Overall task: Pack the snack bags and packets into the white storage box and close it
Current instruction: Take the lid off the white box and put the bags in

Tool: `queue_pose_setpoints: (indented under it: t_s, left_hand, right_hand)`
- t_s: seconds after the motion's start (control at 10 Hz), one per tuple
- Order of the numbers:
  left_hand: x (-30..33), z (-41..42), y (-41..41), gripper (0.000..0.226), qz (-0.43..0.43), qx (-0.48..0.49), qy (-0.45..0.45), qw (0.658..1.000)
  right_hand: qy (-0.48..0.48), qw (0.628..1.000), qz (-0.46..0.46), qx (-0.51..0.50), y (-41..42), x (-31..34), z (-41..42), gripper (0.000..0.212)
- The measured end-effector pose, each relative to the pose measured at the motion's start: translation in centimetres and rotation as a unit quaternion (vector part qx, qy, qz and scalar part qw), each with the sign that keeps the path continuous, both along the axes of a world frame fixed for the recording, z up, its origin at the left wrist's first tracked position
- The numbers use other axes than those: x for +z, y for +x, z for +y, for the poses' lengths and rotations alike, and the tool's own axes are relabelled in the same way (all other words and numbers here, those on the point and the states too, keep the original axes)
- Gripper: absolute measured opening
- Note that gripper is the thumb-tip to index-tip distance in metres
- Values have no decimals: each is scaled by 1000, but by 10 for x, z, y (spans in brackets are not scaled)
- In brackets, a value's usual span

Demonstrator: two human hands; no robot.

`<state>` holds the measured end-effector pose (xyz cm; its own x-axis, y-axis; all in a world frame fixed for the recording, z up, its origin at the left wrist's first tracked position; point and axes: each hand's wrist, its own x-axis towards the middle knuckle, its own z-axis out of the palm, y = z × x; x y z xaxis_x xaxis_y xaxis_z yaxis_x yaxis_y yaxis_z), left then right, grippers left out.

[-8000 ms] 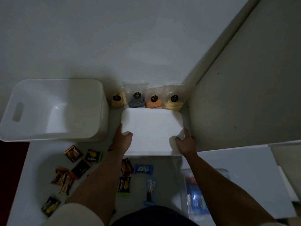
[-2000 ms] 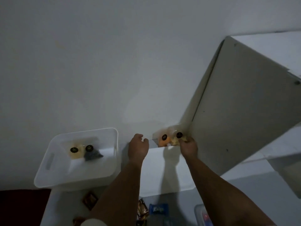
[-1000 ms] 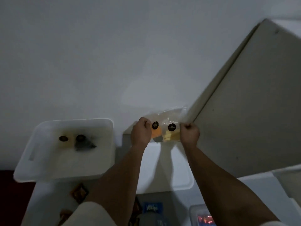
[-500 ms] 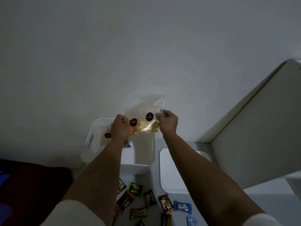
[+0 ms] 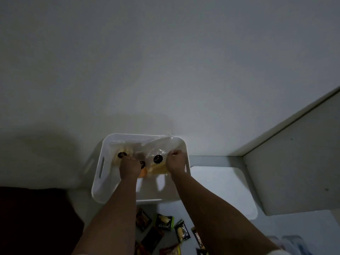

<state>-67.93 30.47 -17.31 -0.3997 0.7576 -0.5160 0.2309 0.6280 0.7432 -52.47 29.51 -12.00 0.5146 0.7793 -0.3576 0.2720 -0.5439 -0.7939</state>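
The white storage box [image 5: 103, 181] stands open against the wall. Both my hands reach down inside it. My left hand [image 5: 129, 167] is closed on a clear snack bag with orange pieces [image 5: 143, 173]. My right hand [image 5: 175, 162] grips a clear snack bag with yellow pieces [image 5: 158, 162] and a black round sticker. Another clear bag with a black sticker [image 5: 122, 155] lies in the box at the left. The box's flat white lid [image 5: 220, 188] lies on the surface to the right. Several small snack packets [image 5: 163, 223] lie scattered in front of the box.
A pale cabinet panel [image 5: 294, 162] rises at the right beside the lid. A white wall is directly behind the box. A dark red area [image 5: 33, 221] borders the white surface at the lower left.
My hands carried the two clear bags leftward from above the lid and lowered them into the box. One second ago they were held up in front of the wall.
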Motion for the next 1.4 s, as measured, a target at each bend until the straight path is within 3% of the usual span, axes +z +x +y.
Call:
queue_pose_setpoints:
  t_s: [0.1, 0.2, 0.3, 0.5, 0.6, 0.7, 0.8, 1.0, 1.2, 1.4]
  left_hand:
    - [-9, 3, 2, 20, -15, 5, -12, 1000]
    - [-28, 4, 1, 31, -25, 34, -22, 999]
    - [-35, 3, -2, 36, -8, 37, -31, 999]
    - [20, -12, -4, 33, 2, 34, -17, 999]
    - [43, -21, -1, 52, 21, 54, -13, 998]
    - [77, -35, 12, 52, 72, 39, 11, 997]
    - [107, -49, 36, 40, 105, 23, 72, 992]
    - [140, -84, 109, 23, 122, -55, 158, 978]
    - [139, -140, 205, 26, 133, -134, 184, 965]
    - [108, -219, 315, 36, 127, -221, 121, 959]
  right_hand:
    - [-39, 999, 13, -8, -6, -14, 5, 17]
    - [-74, 997, 12, -1, -10, -26, 0, 25]
    - [-90, 994, 63, -27, -17, -25, -8, 41]
    - [-156, 985, 72, -9, -15, -19, -7, 75]
    - [-123, 989, 70, 47, -6, -2, -16, 53]
    - [-82, 987, 32, 133, 3, 30, -35, 35]
    - [-25, 978, -44, 204, 18, 58, -55, 50]
    - [129, 973, -75, 174, 94, 85, -112, 31]
    - [130, 983, -87, 98, 206, 64, -186, 23]
    - [67, 984, -121, 109, 339, 26, -273, 22]
